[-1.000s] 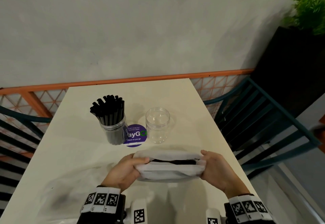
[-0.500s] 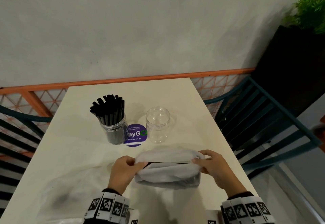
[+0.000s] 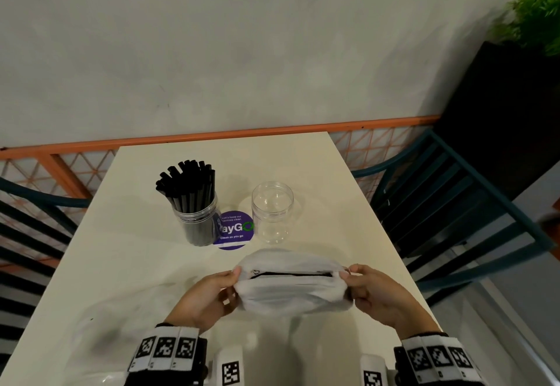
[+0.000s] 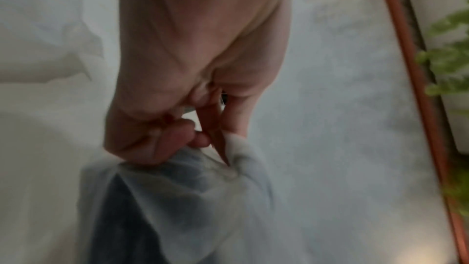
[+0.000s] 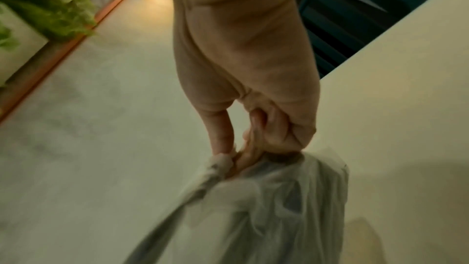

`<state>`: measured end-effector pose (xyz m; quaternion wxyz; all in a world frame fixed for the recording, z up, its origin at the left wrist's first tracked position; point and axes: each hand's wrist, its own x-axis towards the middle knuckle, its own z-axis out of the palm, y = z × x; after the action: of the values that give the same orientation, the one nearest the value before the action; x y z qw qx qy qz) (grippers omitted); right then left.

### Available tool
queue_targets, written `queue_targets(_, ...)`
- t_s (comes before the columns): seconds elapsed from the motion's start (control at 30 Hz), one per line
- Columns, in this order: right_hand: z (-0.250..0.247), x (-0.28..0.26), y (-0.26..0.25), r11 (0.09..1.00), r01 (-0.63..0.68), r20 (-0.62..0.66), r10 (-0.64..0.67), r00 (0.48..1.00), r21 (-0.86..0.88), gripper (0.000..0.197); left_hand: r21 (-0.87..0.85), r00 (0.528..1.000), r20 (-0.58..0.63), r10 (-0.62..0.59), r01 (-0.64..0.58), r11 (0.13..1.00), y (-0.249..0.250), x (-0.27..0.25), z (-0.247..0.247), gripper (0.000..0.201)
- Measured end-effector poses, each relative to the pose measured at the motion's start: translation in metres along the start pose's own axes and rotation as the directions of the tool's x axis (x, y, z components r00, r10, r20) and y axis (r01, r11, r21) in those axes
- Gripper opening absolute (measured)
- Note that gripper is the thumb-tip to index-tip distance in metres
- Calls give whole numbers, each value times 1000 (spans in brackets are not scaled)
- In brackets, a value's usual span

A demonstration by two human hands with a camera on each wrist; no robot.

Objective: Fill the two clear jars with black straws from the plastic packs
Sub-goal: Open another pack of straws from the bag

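Holding plastic pack (image 3: pixel 292 290) w/ both hands, just above the table (image 3: pixel 127 264), on the near side of the purple sticker (image 3: pixel 235 229).

L hand (image 3: pixel 206 297) is gripping the pack's L end: thumb on top edge, fingers curled under. In the L wrist view, fingers (image 4: pixel 175 142) are bunching the thin film. R hand (image 3: pixel 381 294) is doing the same at the R end; in the R wrist view, fingers (image 5: pixel 256 144) are pinching gathered plastic. Both hands closed on pack.

Pack is lying crosswise between the hands, film cloudy white. A dark line of black straws (image 3: pixel 291 275) is showing through a gap along the top; count not readable.

Ref = sticker, sitting mid-table:
- filled jar (image 3: pixel 198 219) is touching the sticker's L edge and overlapping it; upright, packed w/ black straws standing above the rim and leaning slightly L.
- empty jar (image 3: pixel 272 213) is standing just R of the sticker, upright, no lid, nothing inside.
- pack is near the sticker, toward me, not touching either jar.

Another crumpled clear plastic sheet (image 3: pixel 100 340) is lying well toward me and L of the sticker, near the table corner.
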<state>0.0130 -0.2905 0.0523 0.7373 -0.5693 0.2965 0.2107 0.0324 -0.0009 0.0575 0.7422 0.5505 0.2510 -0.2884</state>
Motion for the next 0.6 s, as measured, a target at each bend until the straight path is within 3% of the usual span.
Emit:
queue_targets(0.17,-7,-5,-5,969,-134,106,114,988,210,39,-101,994,21,-108,109,989,-2,0,0,11)
queue_targets(0.23,-6,-6,-6,968,-143,86,127,988,208,37,-136,992,51,-119,125,983,0,-4,6,14)
queue_targets(0.37,-5,-4,-2,969,-151,-21,158,987,196,36,-127,991,-37,-126,120,985,-2,-6,10,19)
queue_targets(0.43,-6,-2,0,975,-143,-41,152,988,172,29,-58,993,-47,-111,109,992,-6,-5,10,22)
queue_targets(0.53,-13,-1,3,992,-84,38,81,996,90,11,110,998,5,-69,68,992,-7,-5,8,33)
queue_targets(0.6,-15,-2,4,999,1,56,1,998,-34,19,228,1000,6,14,-15,973,-6,-7,6,29)
